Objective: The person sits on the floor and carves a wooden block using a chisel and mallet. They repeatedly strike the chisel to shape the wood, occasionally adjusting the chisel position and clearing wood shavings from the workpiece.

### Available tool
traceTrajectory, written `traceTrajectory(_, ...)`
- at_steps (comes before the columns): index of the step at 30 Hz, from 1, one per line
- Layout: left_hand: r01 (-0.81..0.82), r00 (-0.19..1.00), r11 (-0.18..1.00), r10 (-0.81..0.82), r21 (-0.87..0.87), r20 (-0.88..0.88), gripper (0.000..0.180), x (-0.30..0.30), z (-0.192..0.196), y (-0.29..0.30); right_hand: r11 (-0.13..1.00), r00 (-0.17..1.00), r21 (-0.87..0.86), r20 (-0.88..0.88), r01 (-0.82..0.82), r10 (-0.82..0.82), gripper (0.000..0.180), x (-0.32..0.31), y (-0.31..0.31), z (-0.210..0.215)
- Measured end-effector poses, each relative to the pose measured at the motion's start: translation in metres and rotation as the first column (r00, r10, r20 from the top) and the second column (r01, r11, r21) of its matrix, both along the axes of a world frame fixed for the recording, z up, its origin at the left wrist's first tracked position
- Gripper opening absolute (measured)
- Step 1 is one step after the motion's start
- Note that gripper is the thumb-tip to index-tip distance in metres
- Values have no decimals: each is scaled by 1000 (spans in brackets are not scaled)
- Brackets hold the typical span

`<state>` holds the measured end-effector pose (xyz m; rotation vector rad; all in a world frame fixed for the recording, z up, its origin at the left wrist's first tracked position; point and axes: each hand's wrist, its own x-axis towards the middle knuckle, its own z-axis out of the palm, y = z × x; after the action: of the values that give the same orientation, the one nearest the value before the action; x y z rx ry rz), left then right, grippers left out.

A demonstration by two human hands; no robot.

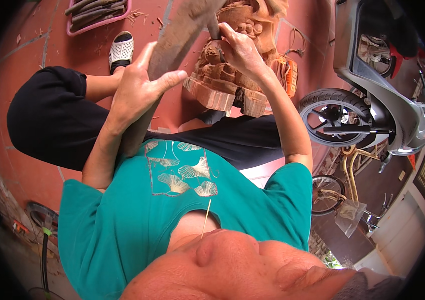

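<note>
A long wooden club-like mallet [172, 47], blurred at its far end, slants up from beside my torso past my left hand [140, 87]. My left thumb and one finger stretch along its two sides; the other fingers are hidden. To the right, my right hand [242, 50] is closed around a dark, narrow chisel [214, 29], which meets the mallet's edge in the picture; whether they touch I cannot tell. Under the right hand lies a large brown wood carving [212, 62] with rounded relief and a blocky base, between my legs. The chisel's tip is hard to make out.
A pink basket [70, 27] of long, dark-handled tools sits on the red tiled floor at the far left, near a foot in a white sandal [121, 50]. Wood chips lie about. An orange object [291, 77] stands right of the carving. Farther right are a motorbike [392, 100] and a bicycle [328, 195].
</note>
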<state>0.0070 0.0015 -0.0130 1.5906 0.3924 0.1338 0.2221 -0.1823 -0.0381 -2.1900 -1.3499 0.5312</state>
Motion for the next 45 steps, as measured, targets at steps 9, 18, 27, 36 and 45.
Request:
traceTrajectory(9,87,993,990,-77,113,-93,62,0,-5,5,1000,999,1,32,11,-11,27,-5,3,-2)
traceTrajectory(18,-7,994,998,1,-55,-112,57,-4,-2,16,973,964,-28,-130,230,-231,11,16,-6,-19)
traceTrajectory(27,-99,990,995,99,-7,105,56,-3,-7,9,990,989,-17,-61,137,-138,27,-1,2,-13)
traceTrajectory(36,78,989,985,-57,155,-138,55,-5,-18,13,1000,999,-9,27,-25,25,29,-5,14,-18)
traceTrajectory(45,-167,986,985,166,37,24,62,1,1,14,999,999,-20,28,-31,31,28,-6,14,-13)
